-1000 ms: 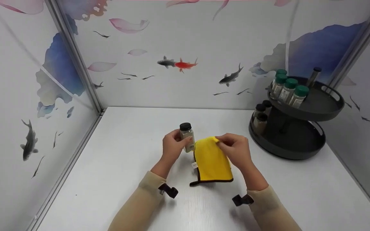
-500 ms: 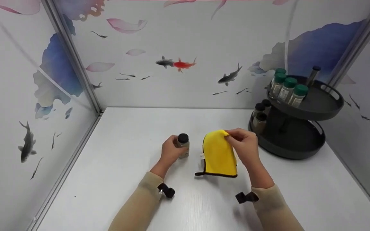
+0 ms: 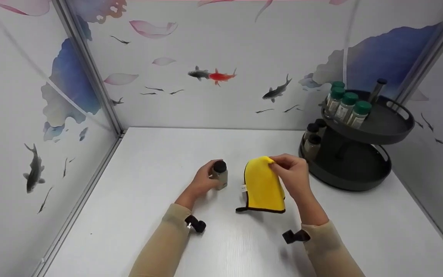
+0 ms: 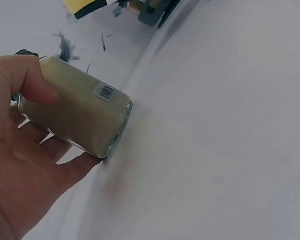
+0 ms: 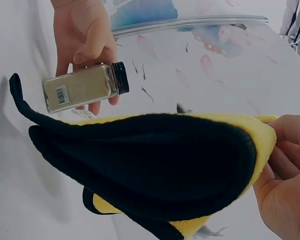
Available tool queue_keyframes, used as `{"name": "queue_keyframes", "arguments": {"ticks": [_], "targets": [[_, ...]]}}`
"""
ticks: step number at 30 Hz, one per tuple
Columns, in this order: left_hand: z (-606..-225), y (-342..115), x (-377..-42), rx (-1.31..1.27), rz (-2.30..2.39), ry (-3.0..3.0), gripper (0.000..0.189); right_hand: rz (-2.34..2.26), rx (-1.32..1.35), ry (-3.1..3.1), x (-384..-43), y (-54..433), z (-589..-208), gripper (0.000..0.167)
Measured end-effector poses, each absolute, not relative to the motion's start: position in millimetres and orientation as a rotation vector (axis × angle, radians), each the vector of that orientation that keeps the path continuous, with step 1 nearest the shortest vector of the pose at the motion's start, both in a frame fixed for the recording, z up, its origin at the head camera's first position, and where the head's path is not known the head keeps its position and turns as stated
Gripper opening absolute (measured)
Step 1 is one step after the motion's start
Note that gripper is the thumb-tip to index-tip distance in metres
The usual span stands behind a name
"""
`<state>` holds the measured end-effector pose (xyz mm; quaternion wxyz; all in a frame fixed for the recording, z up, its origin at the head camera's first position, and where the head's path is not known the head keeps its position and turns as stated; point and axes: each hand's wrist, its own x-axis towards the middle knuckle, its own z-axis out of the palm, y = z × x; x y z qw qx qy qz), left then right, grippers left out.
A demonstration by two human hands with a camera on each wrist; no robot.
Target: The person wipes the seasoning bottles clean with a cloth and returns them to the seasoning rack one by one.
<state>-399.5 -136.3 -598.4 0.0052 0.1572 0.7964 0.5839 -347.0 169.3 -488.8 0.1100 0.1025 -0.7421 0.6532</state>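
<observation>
A clear, black-capped spice jar [image 3: 220, 177] of pale powder stands upright on the white table [image 3: 160, 154]. My left hand [image 3: 204, 180] is around its left side, fingers behind it. The right wrist view shows the thumb [image 5: 87, 50] spread just off the glass. My right hand [image 3: 292, 173] pinches the top corner of a yellow cleaning cloth [image 3: 263, 184] between thumb and fingers. The cloth hangs from it, with black edging, a small loop and a white tag; its dark underside faces the right wrist camera. The left fingertips are partly hidden by the jar.
At the right stands a black two-tier turntable rack [image 3: 344, 165]. Several green-capped jars [image 3: 348, 104] and a slim dark-capped bottle [image 3: 377, 90] are on its upper tier. Black-capped jars [image 3: 313, 144] stand on the lower one. Printed panels [image 3: 214, 104] enclose the table.
The jar came down from beside the cloth onto the table, and the left hand then shifted left with its thumb loosening. My right hand moved the cloth to the right, then stayed nearly still.
</observation>
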Motion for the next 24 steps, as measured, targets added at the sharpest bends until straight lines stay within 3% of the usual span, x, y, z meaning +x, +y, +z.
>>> {"name": "queue_keyframes", "arguments": {"ticks": [8, 18, 24], "targets": [[-598.3, -132.2, -396.7, 0.264, 1.730, 2.650, 0.047, 1.911, 0.286, -2.217, -350.1, 167.8, -491.3, 0.015], [-587.1, -120.8, -392.5, 0.188, 1.695, 2.679, 0.040, 1.906, 0.275, -2.158, -348.8, 164.8, -493.4, 0.013], [-558.7, -102.3, -375.6, 0.298, 1.904, 2.410, 0.039, 1.881, 0.281, -2.137, -347.5, 158.5, -496.7, 0.013]]}}
